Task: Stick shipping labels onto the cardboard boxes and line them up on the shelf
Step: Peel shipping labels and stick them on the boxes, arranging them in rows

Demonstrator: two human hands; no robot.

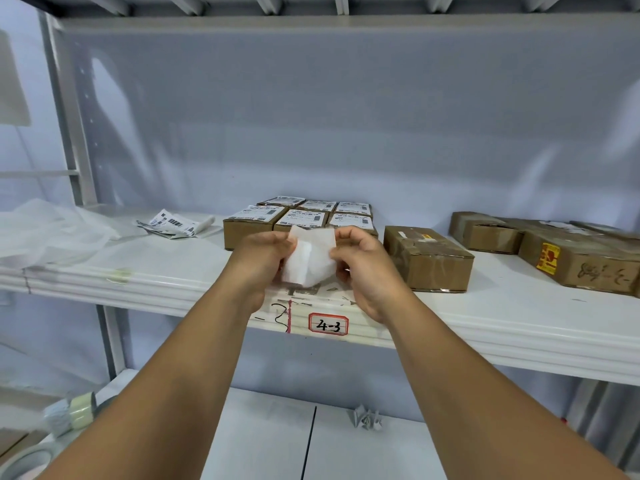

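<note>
Both hands hold one white label in the air just above the front edge of the shelf. The left hand pinches its left edge and the right hand pinches its right edge, so each grip is clamped on the label, which hangs creased between them with its blank side to the camera. Just behind the label, six labelled boxes stand packed in a block on the shelf. A plain box lies just right of the right hand, apart from the block, with more boxes further right. Loose labels lie on the shelf to the left. A tag reading 4-3 is stuck on the shelf edge below the hands.
</note>
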